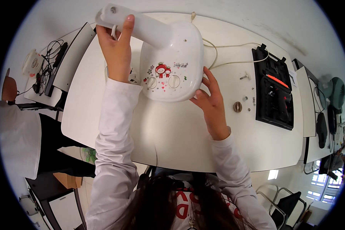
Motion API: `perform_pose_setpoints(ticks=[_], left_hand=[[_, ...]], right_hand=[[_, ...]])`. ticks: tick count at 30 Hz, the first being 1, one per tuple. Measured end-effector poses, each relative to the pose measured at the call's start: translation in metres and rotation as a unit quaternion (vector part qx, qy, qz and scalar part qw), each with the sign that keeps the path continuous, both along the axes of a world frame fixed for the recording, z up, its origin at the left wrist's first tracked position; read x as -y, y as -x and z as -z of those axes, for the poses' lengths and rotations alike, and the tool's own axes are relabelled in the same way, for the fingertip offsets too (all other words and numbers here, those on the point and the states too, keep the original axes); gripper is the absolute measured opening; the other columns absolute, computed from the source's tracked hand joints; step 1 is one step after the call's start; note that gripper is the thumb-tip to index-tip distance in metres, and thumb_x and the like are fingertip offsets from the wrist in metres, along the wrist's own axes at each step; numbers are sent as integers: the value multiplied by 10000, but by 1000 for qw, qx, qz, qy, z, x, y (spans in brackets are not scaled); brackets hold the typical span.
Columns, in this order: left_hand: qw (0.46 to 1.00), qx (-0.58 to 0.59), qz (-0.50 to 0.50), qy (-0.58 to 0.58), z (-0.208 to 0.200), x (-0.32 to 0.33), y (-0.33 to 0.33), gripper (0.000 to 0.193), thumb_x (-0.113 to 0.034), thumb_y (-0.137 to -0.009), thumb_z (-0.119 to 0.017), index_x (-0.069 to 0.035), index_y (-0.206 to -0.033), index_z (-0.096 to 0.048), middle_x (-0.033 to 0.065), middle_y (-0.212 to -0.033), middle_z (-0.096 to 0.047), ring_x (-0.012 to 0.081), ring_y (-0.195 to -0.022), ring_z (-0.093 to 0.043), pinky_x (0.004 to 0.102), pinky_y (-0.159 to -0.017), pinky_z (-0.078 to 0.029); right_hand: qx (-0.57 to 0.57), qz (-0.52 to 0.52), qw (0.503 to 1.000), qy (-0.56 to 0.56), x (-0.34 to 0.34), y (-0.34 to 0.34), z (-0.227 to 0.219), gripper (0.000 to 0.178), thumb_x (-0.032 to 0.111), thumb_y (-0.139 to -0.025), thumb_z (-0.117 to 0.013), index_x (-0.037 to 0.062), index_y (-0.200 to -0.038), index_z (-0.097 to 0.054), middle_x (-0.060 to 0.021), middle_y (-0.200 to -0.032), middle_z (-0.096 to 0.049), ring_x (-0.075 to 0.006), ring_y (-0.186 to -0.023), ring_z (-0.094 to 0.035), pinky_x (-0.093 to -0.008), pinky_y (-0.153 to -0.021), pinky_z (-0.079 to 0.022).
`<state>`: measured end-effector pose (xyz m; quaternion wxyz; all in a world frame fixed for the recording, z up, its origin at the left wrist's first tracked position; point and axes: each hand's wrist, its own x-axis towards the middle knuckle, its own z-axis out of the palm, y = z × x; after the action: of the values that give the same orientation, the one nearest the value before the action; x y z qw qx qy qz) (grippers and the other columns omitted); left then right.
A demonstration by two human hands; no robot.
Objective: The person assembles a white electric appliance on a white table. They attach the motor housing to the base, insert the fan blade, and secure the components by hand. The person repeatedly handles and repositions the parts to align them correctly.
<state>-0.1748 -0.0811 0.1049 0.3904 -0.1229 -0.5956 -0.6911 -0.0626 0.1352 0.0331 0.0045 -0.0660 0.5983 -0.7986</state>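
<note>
Above the white table I hold a white plastic appliance stand [188,42], with a rounded base and a thick neck slanting to the upper left. Red cartoon figures and two round dials decorate the base. My left hand [117,50] is closed around the neck's far end, thumb on top, where a short loop of white wire shows. My right hand [211,101] grips the base's right edge, its thumb in front and its fingers along the side. Behind my left wrist, a small object [133,76] is mostly hidden.
Right of the stand, a round brownish metal part [237,107], a T-shaped metal piece [245,76] and several small screws lie on the table [180,142]. Beyond them sits an open black tool case [262,73]. A cream cable [234,46] runs behind. A person [19,130] stands at left.
</note>
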Motion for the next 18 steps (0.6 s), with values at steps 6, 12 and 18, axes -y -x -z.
perform_pose_setpoints(ticks=[6,12,18], left_hand=[[983,105,-31,147,3,0,23,610,-215,-798,-766,-27,-1287,-453,102,-1197,-566,224,-1137,-541,358,-929,-472],[954,48,-94,280,6,-14,49,552,-238,-751,-807,34,-1116,-494,176,-1004,-636,256,-904,-632,333,-758,-518],[952,91,-64,286,3,-18,47,631,-273,-764,-796,45,-1197,-466,209,-1027,-631,273,-918,-633,332,-773,-520]], right_hand=[[63,-18,998,-12,-24,10,4,610,96,-909,-543,88,-1466,-295,-148,-1378,-400,-231,-1185,-524,-375,-976,-482],[6,13,977,-214,-37,4,21,613,103,-861,-635,113,-1420,-383,-141,-1327,-442,-260,-1156,-541,-368,-960,-492],[-491,35,638,-592,-38,30,12,465,80,-784,-676,199,-1223,-580,-61,-1259,-521,-303,-1177,-522,-417,-972,-477]])
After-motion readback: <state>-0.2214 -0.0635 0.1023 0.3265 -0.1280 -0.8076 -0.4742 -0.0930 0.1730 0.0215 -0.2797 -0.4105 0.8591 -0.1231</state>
